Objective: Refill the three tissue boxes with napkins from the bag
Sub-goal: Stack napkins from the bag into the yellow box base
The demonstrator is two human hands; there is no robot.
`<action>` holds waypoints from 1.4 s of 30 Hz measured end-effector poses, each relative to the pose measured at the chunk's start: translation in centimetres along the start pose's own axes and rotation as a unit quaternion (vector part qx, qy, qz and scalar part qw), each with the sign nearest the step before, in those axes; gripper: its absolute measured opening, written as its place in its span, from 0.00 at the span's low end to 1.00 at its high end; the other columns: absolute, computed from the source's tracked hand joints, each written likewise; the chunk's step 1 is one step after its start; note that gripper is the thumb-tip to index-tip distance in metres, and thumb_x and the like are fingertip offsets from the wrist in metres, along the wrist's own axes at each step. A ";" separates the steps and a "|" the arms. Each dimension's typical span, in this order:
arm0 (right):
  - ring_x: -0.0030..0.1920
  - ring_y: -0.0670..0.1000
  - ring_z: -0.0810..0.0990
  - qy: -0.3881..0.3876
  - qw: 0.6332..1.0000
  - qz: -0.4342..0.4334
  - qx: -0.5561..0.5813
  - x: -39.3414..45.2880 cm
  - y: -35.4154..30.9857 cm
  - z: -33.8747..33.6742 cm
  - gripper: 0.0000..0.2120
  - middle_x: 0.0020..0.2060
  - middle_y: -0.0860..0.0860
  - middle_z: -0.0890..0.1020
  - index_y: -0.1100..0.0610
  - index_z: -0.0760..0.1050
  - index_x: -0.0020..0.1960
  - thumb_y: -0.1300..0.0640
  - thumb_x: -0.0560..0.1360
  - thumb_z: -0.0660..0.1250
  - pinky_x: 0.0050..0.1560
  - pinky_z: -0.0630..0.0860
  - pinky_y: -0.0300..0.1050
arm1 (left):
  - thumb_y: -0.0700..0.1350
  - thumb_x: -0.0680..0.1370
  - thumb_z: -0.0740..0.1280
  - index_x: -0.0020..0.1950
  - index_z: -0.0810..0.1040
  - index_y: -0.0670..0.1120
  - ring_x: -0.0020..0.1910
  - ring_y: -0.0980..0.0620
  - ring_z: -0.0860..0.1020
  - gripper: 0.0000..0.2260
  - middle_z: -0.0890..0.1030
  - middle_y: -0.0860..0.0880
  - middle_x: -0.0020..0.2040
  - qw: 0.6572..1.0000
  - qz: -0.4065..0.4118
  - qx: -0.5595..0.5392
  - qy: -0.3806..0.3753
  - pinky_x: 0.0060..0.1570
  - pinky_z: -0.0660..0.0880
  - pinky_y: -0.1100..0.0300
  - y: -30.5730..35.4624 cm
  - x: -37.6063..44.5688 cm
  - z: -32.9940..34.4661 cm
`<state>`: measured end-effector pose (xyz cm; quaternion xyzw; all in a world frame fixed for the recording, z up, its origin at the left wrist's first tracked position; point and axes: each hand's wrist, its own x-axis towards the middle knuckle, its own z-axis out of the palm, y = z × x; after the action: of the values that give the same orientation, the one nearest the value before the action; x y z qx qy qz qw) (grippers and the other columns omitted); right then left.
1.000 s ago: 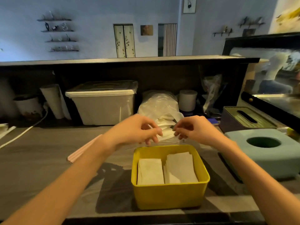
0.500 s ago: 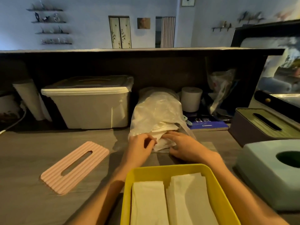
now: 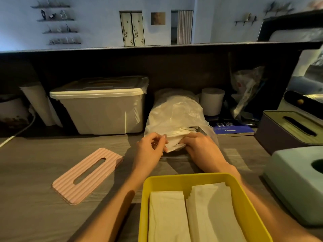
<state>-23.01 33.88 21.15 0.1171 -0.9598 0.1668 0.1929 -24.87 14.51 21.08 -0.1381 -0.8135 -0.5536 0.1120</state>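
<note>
A clear plastic bag (image 3: 174, 112) of white napkins (image 3: 176, 136) lies at the back of the counter. My left hand (image 3: 150, 149) pinches the napkins' left edge at the bag's mouth. My right hand (image 3: 201, 147) grips them from the right. In front stands an open yellow tissue box (image 3: 241, 191) with two stacks of napkins inside. Its pink ribbed lid (image 3: 87, 175) lies flat to the left. A pale green box (image 3: 288, 186) with a round hole and a dark box with a green slotted lid (image 3: 290, 130) stand at the right.
A lidded white storage bin (image 3: 103, 109) stands behind the pink lid. A paper roll (image 3: 212, 101), a blue book (image 3: 232, 129) and another plastic bag (image 3: 246, 89) sit against the back wall. A white cable (image 3: 15, 132) runs at the far left.
The view has moved closer to the bag. Both hands went from above the yellow box forward to the bag's mouth and took hold of napkins there.
</note>
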 end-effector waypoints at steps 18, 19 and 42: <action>0.57 0.49 0.84 -0.035 0.852 0.118 0.509 -1.3 -1.5 -4.5 0.12 0.54 0.49 0.86 0.53 0.81 0.62 0.51 0.82 0.66 0.56 0.82 0.46 | 0.58 0.70 0.71 0.61 0.77 0.56 0.60 0.49 0.82 0.20 0.83 0.49 0.61 0.918 -0.152 -0.334 -0.152 0.59 0.80 0.47 3.2 -1.2 -0.9; 0.58 0.48 0.84 -0.031 0.855 0.114 0.504 -1.3 -1.4 -4.5 0.12 0.55 0.48 0.86 0.52 0.81 0.63 0.51 0.82 0.67 0.56 0.82 0.45 | 0.54 0.69 0.74 0.62 0.77 0.56 0.59 0.49 0.82 0.22 0.83 0.49 0.61 0.928 -0.144 -0.313 -0.144 0.58 0.81 0.48 2.9 -1.2 -0.9; 0.53 0.50 0.86 0.027 0.841 0.058 0.537 -2.0 -2.0 -7.1 0.10 0.51 0.51 0.87 0.54 0.81 0.61 0.56 0.80 0.69 0.48 0.81 0.40 | 0.37 0.78 0.69 0.59 0.77 0.53 0.51 0.46 0.80 0.14 0.82 0.47 0.51 0.902 -0.250 -0.272 -0.224 0.44 0.79 0.54 3.2 -2.1 -1.5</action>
<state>-18.23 34.96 27.08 0.1420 -0.7196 0.6697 0.1160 -21.73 13.98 23.73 -0.0758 -0.6425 -0.7180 -0.2568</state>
